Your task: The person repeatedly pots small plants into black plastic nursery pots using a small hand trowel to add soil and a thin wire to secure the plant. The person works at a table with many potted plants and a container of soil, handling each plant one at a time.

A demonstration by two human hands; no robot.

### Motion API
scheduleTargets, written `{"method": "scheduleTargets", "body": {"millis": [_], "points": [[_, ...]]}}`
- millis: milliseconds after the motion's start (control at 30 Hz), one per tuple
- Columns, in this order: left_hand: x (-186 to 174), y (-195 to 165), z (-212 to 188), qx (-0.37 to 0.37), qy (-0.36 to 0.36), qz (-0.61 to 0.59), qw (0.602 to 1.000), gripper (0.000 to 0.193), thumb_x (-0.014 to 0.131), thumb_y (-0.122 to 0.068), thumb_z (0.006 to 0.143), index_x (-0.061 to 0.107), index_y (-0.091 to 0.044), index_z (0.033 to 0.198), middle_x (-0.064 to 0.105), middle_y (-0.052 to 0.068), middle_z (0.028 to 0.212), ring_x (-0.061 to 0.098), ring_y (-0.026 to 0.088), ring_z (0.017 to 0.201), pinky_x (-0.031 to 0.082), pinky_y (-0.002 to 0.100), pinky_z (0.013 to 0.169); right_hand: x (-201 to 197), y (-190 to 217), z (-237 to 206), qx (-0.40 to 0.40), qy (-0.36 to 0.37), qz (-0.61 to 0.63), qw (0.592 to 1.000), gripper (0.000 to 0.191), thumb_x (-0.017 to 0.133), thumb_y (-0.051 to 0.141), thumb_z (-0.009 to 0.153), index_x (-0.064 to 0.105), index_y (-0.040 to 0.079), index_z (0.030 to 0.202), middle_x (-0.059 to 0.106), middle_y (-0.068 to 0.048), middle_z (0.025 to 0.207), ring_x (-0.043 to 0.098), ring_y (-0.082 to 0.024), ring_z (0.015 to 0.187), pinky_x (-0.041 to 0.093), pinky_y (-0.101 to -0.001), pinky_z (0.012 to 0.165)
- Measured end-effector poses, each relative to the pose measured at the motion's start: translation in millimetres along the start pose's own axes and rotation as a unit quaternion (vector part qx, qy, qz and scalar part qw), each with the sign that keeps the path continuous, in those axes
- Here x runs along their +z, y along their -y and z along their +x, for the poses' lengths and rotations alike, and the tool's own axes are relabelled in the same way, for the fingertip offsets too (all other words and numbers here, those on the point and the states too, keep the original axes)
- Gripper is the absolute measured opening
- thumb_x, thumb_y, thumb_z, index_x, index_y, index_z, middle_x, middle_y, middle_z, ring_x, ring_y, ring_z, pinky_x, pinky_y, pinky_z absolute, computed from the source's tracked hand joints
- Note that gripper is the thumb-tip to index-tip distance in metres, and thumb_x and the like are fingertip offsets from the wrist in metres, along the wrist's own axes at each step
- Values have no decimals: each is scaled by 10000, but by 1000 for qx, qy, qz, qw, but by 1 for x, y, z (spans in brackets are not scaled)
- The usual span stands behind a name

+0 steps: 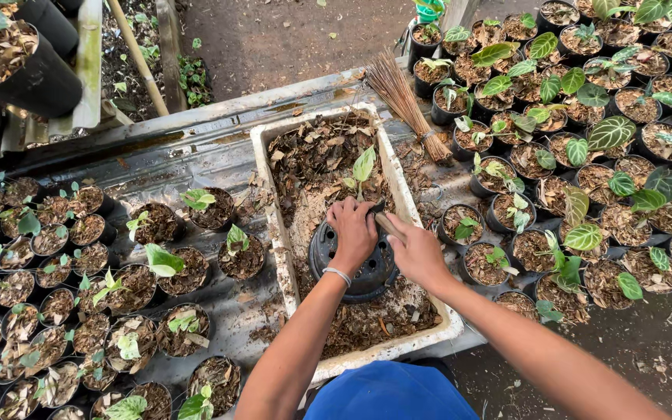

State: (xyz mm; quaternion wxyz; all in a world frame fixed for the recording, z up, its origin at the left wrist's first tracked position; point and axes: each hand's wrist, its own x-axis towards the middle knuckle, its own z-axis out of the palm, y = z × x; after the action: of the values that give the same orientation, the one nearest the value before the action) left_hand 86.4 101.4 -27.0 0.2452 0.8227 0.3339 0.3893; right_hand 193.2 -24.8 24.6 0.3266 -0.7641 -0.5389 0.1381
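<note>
A black plastic pot (363, 260) lay tipped, base up, inside the white foam tray (398, 183) of leaf mulch. The left hand (354, 230) clasped its base, while the right hand (416, 250) pinched a wooden stick (387, 224) against it (a seedling (362, 172) poked out beyond). Potted seedlings (577, 148) crowded both sides.

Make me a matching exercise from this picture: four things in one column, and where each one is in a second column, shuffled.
Things:
1. left hand
2. right hand
3. broom
4. tray

Places:
A. lying between the tray and the right-side pots
B. on the upturned black pot
C. on the metal table, full of dry leaf mix
D. beside the black pot, on a brown handle

Pairs: 1-B, 2-D, 3-A, 4-C
</note>
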Motion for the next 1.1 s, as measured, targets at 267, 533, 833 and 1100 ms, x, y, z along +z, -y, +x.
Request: {"method": "scheduleTargets", "body": {"millis": [267, 533, 833, 1100], "points": [[-2, -1, 4, 1, 11, 5, 1000, 190, 656, -77, 879, 726, -95, 1055, 537, 100, 992, 476, 316, 1052, 254, 518, 1039, 3, 5, 3, 176, 21, 110, 978, 601, 628, 87, 887, 522, 148, 1476, 662, -107, 908, 666, -246, 561, 545, -351, 496], [0, -2, 4, 7, -1, 11, 1000, 210, 652, -77, 865, 719, -84, 1063, 542, 109, 1014, 466, 334, 1061, 242, 537, 1028, 8, 2, -13, -86, -17, -226, 970, 564, 603, 112, 926, 513, 133, 1482, 651, -142, 941, 678, -278, 591, 566, -376, 511], [-1, 5, 2, 10, 0, 6, 1000, 216, 670, -80, 866, 720, -98, 1076, 552, 96, 994, 491, 321, 1050, 275, 522, 1024, 50, -24, -17, 281, 14, 538, 795, 389, 573, 173, 1047, 530, 44, 1412, 596, -3, 795, 413, -43, 514, 296, -208, 431], [-13, 14, -5, 23, 16, -52, 998, 236, 680, -68, 866, 611, -63, 1092, 583, 107, 1046, 484, 336, 1057, 278, 493, 1030, 27, 14, -34, -199, -258, -95, 941, 306, 522, 319, 1174, 558, 68, 1344, 624, -66, 1000, 617, -177, 787, 509, -265, 664]]}}
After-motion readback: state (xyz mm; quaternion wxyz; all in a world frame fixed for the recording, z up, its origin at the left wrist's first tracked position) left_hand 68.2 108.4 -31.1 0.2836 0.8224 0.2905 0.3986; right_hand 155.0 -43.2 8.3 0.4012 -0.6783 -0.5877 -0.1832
